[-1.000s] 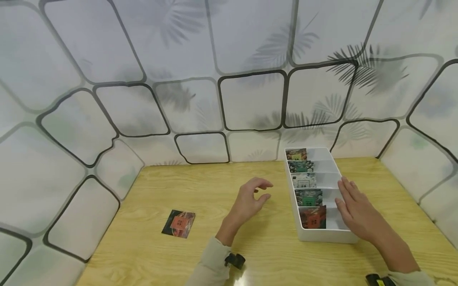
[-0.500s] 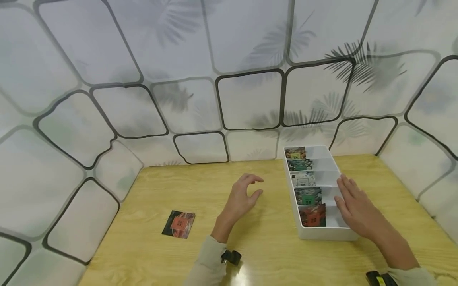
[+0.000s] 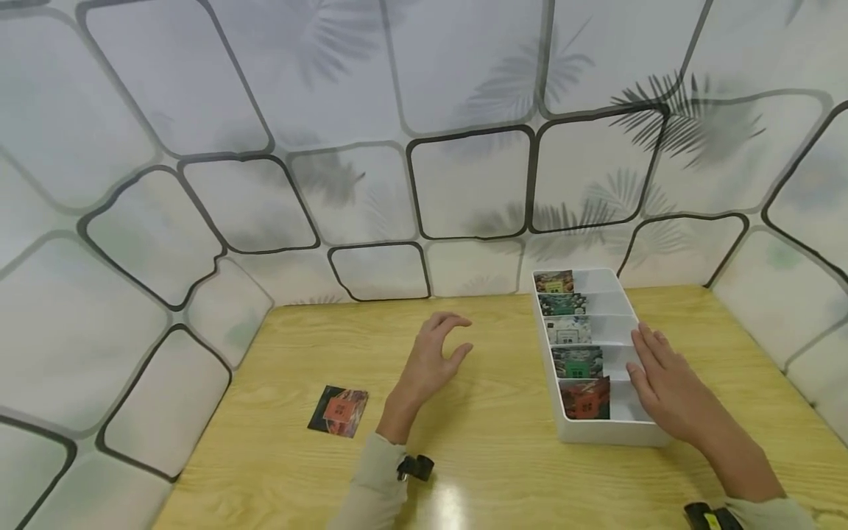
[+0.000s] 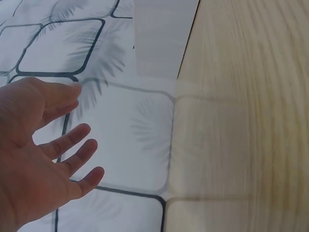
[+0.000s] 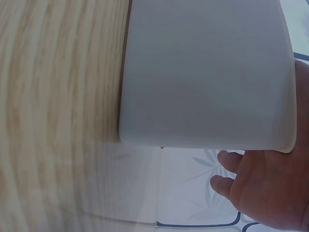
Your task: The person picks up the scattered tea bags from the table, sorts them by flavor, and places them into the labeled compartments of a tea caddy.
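Observation:
A white box point(image 3: 612, 433) with several compartments stands on the right half of the table. Small printed packets stand in its compartments, among them a red one point(image 3: 586, 399), a green one point(image 3: 578, 362) and a white one point(image 3: 568, 330). My right hand point(image 3: 672, 386) rests along the box's right rim, fingers straight. In the right wrist view the box's white wall point(image 5: 207, 72) hides part of that hand. My left hand point(image 3: 427, 364) is held over the table left of the box, fingers loosely bent with nothing between them. Left of it lies a dark packet with a red label point(image 3: 338, 411).
The wood-grain table point(image 3: 490, 471) reaches back to a patterned wall covering point(image 3: 470, 184) with black outlines and leaf prints. The covering also runs along the left and right sides. The box's far end stands close to the back wall.
My left hand has moved left, away from the box and toward the loose packet. My right hand stays at the box's right rim, and the packets have not moved.

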Demonstrator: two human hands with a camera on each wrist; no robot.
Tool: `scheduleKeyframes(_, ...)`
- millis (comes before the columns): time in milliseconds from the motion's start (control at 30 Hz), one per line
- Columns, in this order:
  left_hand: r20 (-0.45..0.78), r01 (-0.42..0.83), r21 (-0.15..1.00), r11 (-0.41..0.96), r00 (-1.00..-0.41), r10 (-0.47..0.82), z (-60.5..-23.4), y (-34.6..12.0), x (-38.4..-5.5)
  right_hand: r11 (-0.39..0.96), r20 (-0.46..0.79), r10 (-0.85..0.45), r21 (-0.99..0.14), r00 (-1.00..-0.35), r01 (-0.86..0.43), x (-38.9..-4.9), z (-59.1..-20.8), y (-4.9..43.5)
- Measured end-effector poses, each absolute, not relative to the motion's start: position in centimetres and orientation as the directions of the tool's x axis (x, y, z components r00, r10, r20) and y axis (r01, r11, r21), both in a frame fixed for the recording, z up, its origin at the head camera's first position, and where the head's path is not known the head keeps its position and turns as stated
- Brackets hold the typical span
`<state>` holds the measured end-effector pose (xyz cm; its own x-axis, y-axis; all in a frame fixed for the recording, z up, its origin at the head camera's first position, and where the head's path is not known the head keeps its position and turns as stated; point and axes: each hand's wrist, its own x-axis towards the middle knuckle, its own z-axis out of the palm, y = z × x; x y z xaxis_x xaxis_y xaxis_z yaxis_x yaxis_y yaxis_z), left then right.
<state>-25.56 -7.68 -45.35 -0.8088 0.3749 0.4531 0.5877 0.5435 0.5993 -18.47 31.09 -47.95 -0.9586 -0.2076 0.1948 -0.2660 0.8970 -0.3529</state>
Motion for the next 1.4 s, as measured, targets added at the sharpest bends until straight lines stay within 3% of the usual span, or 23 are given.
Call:
scheduleKeyframes(433, 0.383, 0.566, 0.573, 0.593, -0.824, 0.418, -44.8, -13.2, -25.6, 0.903, 0.165, -0.21, -0.344, -0.964, -0.256, -18.8, -47.9, 30.8)
scheduleKeyframes(933, 0.325, 0.474, 0.584, 0.659, -0.881, 0.344, -45.1, -20.6, -23.3, 0.912, 0.144, -0.219, -0.32, -0.965, -0.255, -18.6, -48.1, 29.8)
scheduleKeyframes(1400, 0.273, 0.426, 0.584, 0.691, -0.905, 0.327, -45.8, -24.7, -22.6, 0.904, 0.21, -0.218, -0.324, -0.953, -0.278, -18.3, -48.1, 31.2)
